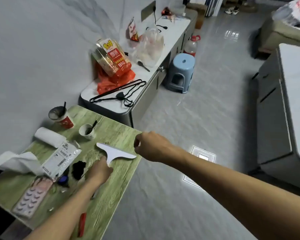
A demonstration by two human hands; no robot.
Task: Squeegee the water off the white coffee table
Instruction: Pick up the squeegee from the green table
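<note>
The squeegee (117, 152) has the lower end of its handle hidden under the left hand (100, 169), so whether the fingers wrap it cannot be told. The right hand (151, 146) shows only its back. Its curled fingers face away, and whether they touch the blade's tip is unclear. The green tabletop (111, 196) runs out past the left and bottom edges. The white coffee table (296, 94) is cut by the right edge, its surface too blurred to tell wet from dry. A black lump (79, 168) beside the left hand is too blurred to name, as is a red strip (81, 224) lower down. Print on the white pouch (62, 157) is too small to read.
</note>
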